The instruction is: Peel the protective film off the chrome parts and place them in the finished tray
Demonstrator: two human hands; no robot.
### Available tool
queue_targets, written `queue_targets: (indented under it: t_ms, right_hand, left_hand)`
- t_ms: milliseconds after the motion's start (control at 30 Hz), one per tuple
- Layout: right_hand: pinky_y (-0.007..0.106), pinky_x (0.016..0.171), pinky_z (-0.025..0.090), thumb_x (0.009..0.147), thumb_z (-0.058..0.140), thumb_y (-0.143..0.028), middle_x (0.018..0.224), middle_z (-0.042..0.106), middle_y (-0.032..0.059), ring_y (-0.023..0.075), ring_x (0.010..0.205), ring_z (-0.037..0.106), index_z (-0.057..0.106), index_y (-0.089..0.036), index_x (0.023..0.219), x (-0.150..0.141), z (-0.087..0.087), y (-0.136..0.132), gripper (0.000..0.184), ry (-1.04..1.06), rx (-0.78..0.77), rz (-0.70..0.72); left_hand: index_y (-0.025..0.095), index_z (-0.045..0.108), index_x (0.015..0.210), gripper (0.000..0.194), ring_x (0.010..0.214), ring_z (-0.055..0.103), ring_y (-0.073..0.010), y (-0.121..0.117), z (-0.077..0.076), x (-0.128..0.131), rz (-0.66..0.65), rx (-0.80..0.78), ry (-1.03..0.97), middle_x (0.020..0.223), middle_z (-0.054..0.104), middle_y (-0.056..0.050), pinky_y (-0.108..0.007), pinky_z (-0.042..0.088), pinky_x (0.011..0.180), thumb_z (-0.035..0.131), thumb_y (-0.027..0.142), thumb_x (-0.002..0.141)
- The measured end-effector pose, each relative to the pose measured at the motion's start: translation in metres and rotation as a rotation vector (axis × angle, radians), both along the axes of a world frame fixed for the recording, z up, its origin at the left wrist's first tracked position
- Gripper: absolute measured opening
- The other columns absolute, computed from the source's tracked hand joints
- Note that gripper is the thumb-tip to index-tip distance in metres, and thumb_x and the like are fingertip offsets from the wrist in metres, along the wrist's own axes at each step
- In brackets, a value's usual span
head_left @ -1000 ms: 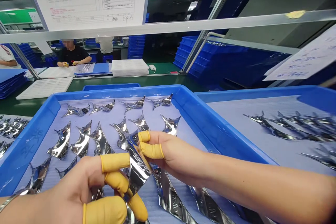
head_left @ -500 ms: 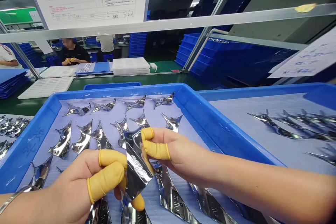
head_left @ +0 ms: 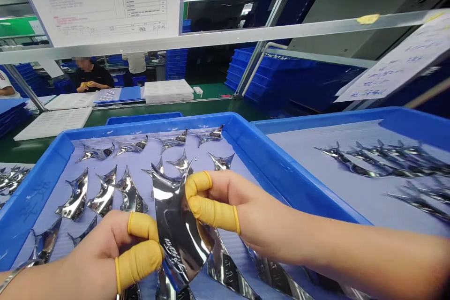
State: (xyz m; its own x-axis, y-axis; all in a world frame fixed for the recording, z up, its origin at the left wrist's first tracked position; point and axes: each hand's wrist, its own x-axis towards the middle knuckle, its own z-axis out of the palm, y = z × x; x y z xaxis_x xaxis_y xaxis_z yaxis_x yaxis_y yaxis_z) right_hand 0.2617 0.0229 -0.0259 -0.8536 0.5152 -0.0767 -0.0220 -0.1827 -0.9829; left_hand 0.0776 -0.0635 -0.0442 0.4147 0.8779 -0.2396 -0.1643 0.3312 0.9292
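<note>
Turned more face-on, the curved mirror-silver metal plate (head_left: 176,225) stands lengthwise between two pinches; yellow-capped left hand (head_left: 105,248) lower, right hand (head_left: 234,201) higher.

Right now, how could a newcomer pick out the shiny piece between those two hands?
Find the large blue tray in the middle. Above it, the left hand and right hand, in yellow finger covers, hold the shiny piece. Unlike its neighbours lying in the tray, it is raised.

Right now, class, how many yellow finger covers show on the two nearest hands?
4: upper cover and lower cover on the left hand, upper cover and lower cover on the right hand; others may be hidden behind the metal piece.
</note>
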Motion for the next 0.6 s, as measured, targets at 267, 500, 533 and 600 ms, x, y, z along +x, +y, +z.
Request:
queue_targets:
  t_ms: [267,500,533,600]
  right_hand:
    - [0.015,0.055,0.040,0.067,0.066,-0.037,0.062,0.051,0.0043,0.0032,0.054,0.048,0.050,-0.001,0.069,0.000,0.010,-0.005,0.039,0.006,-0.178,0.008]
    - [0.016,0.056,0.042,0.066,0.066,-0.036,0.062,0.052,0.0049,0.0044,0.054,0.050,0.050,-0.002,0.068,0.003,0.009,-0.006,0.038,0.058,-0.220,0.025]
    - [0.016,0.057,0.042,0.069,0.065,-0.032,0.063,0.052,0.0046,0.0039,0.055,0.050,0.050,-0.002,0.069,0.004,0.009,-0.005,0.033,0.073,-0.197,0.026]
    - [0.015,0.060,0.041,0.072,0.062,-0.024,0.066,0.052,0.0046,0.0032,0.059,0.049,0.050,-0.002,0.071,0.007,0.009,-0.002,0.025,0.085,-0.128,0.033]
  left_hand:
    - [0.016,0.065,0.099,0.023,0.086,0.052,-0.0115,0.012,-0.016,-0.003,-0.135,0.012,-0.049,0.096,0.057,-0.009,-0.024,0.039,0.081,0.050,0.026,0.084]
    - [0.016,0.067,0.098,0.029,0.082,0.050,-0.0128,0.008,-0.015,0.002,-0.055,-0.036,-0.031,0.094,0.054,-0.010,-0.025,0.040,0.079,0.058,0.034,0.078]
    - [0.017,0.067,0.096,0.027,0.087,0.051,-0.0143,0.007,-0.014,0.001,-0.025,-0.082,-0.012,0.098,0.055,-0.009,-0.026,0.040,0.082,0.059,0.035,0.076]
    - [0.022,0.068,0.093,0.022,0.098,0.052,-0.0192,0.004,-0.010,0.000,-0.004,-0.127,0.038,0.104,0.056,-0.007,-0.030,0.037,0.090,0.059,0.034,0.077]
